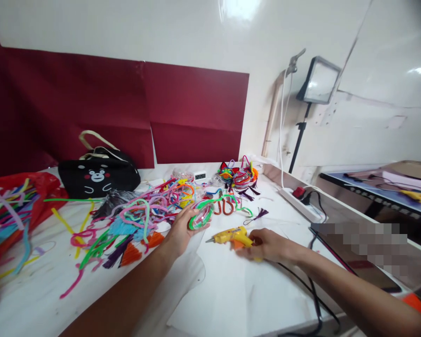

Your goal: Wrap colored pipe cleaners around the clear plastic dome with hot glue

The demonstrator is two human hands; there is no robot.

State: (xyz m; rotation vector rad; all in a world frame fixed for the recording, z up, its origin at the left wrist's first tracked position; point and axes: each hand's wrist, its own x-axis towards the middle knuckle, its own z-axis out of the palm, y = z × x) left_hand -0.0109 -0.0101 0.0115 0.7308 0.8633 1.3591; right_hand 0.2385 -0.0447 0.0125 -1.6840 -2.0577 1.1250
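Observation:
My left hand (pixel 181 230) is closed around a rounded clear piece edged with green and pink pipe cleaner (pixel 202 215). My right hand (pixel 264 244) grips the handle of a yellow glue gun (pixel 231 235), its nozzle pointing left toward the piece, with a gap between them. A black cord trails from the glue gun toward the table's front. Just beyond my left hand lie brown curved pipe cleaners (pixel 225 207) and a green strand. A small dark purple tassel (pixel 260 214) rests behind the glue gun.
A heap of pipe cleaners (pixel 161 199) and orange tassels (pixel 131 252) spreads leftward. A black bag (pixel 98 175) and red plastic bag (pixel 52 187) stand behind. Finished-looking colourful pieces (pixel 236 175) sit at the back. A power strip (pixel 301 205) and dark tablet-like slab (pixel 365 267) lie right.

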